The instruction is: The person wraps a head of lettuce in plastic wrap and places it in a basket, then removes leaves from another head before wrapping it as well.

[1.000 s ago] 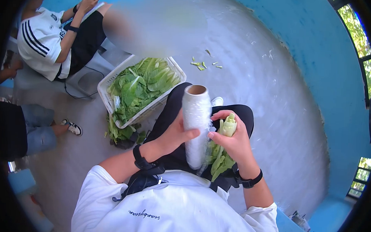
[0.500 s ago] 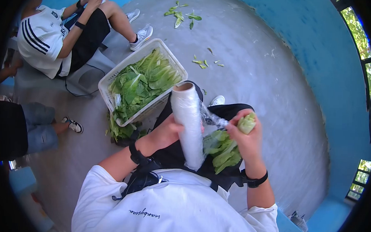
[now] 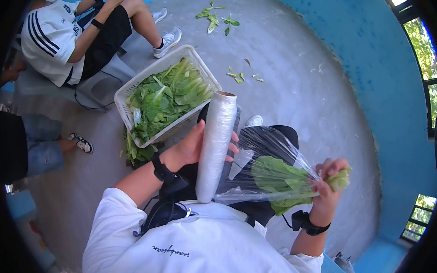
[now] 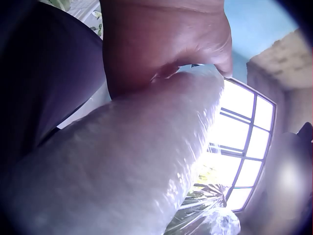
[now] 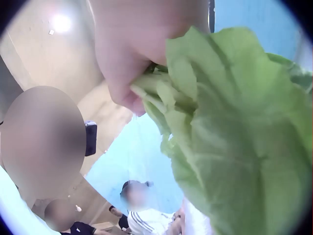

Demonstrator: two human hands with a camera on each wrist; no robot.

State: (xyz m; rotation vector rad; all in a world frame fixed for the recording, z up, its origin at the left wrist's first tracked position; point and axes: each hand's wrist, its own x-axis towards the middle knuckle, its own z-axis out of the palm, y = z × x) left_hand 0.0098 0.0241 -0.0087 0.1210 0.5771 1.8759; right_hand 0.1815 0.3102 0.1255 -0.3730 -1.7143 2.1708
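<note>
My left hand (image 3: 191, 144) holds an upright roll of plastic wrap (image 3: 216, 148) over the lap, its fingers reaching round behind it. In the left wrist view the roll (image 4: 112, 156) fills the foreground beneath the hand (image 4: 166, 44). Out to the right, my right hand (image 3: 328, 186) grips a head of leafy lettuce (image 3: 274, 179) near its pale stem end, together with bunched film. A clear sheet of plastic film (image 3: 288, 151) stretches from the roll to that hand, overlapping the leaves. Broad green lettuce leaves (image 5: 239, 122) hang from the right hand in its wrist view.
A white plastic crate (image 3: 126, 103) full of leafy greens stands on the floor ahead left, with more leaves (image 3: 137, 153) beside it. Leaf scraps (image 3: 237, 77) lie on the grey floor. A seated person (image 3: 51, 44) is at the upper left; a blue wall (image 3: 370, 60) curves along the right.
My right hand has moved right and toward me with the lettuce, drawing film off the roll into a wide sheet. The left hand keeps the roll, now turned more upright.
</note>
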